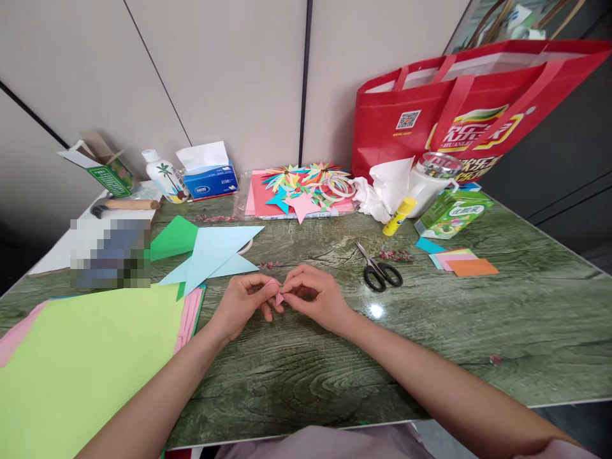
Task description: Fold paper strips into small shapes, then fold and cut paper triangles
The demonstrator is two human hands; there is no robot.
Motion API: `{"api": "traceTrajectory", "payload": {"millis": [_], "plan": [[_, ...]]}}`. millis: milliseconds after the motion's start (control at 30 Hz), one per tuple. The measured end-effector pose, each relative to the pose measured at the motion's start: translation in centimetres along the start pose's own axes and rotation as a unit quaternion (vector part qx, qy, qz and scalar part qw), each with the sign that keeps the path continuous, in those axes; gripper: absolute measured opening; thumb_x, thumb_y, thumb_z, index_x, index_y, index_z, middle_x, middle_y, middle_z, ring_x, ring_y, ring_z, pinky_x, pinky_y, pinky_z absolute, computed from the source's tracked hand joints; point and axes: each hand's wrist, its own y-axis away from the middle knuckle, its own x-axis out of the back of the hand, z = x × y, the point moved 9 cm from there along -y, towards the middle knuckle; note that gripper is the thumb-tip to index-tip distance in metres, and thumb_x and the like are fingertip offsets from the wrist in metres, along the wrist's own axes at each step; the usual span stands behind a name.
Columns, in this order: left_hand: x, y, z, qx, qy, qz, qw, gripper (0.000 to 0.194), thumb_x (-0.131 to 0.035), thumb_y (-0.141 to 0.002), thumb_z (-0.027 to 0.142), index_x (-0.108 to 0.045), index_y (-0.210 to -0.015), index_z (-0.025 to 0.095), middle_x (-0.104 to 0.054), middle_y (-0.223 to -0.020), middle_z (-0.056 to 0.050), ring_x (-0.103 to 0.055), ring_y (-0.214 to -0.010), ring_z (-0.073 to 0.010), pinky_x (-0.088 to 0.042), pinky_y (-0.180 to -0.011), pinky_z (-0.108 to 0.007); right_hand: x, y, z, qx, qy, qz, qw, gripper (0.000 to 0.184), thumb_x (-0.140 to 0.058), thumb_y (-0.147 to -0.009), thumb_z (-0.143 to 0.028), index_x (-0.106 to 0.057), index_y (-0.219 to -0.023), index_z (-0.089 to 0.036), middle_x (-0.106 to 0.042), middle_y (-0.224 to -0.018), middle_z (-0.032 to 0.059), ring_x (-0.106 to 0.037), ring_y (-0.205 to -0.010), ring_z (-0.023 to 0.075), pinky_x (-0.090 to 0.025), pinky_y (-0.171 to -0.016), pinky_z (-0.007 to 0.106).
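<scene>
Between my two hands, above the middle of the table, is a small folded piece of pink paper (279, 298). My left hand (246, 303) pinches it between thumb and fingers. From the other side, my right hand (316, 294) has its thumb and fingertips pressed together at the paper's edge. The fingers cover much of the paper, so its full shape is hidden. Black-handled scissors (376, 274) lie to the right of my right hand. Large light blue folded paper (215, 252) rests beyond my left hand.
Sheets of light green paper (109, 357) cover the table's left front. Small coloured slips (471, 262) lie at right, near a green carton (452, 213) and a yellow glue stick (400, 217). Paper stars (304, 204), a tissue box (210, 182) and a red bag (396, 121) stand along the back.
</scene>
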Motion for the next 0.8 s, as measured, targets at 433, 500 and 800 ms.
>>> {"api": "traceTrajectory", "payload": {"millis": [433,500,800], "plan": [[0.0,0.4,1.4,-0.03,-0.102,0.066,0.992,0.022,-0.064,-0.071,0.034,-0.064,-0.068,0.012,-0.066,-0.059,-0.004,-0.061,-0.048,-0.0142,-0.053,-0.045,-0.025,-1.0,0.3,4.3,-0.188,-0.175,-0.007,0.966,0.016,-0.068,-0.067,-0.03,-0.061,-0.068,-0.016,-0.063,-0.065,0.0005,-0.061,-0.06,0.0124,-0.053,-0.062,0.027],[0.0,0.4,1.4,-0.029,-0.1,0.063,0.993,0.022,-0.064,-0.071,0.035,-0.064,-0.068,0.012,-0.066,-0.059,-0.004,-0.061,-0.048,-0.0144,-0.053,-0.046,-0.025,-1.0,0.2,4.4,-0.193,-0.186,-0.013,0.963,0.017,-0.069,-0.065,-0.03,-0.063,-0.072,-0.016,-0.064,-0.067,0.0004,-0.062,-0.061,0.0124,-0.054,-0.064,0.028],[0.0,0.3,0.5,-0.007,-0.087,0.064,0.994,0.025,-0.067,-0.068,0.036,-0.064,-0.074,0.012,-0.064,-0.055,-0.002,-0.06,-0.046,-0.014,-0.051,-0.044,-0.025,-0.9,0.5,5.1,-0.221,-0.163,-0.011,0.961,0.022,-0.073,-0.058,-0.026,-0.061,-0.072,-0.014,-0.066,-0.062,0.0006,-0.063,-0.056,0.0122,-0.051,-0.056,0.024]]}}
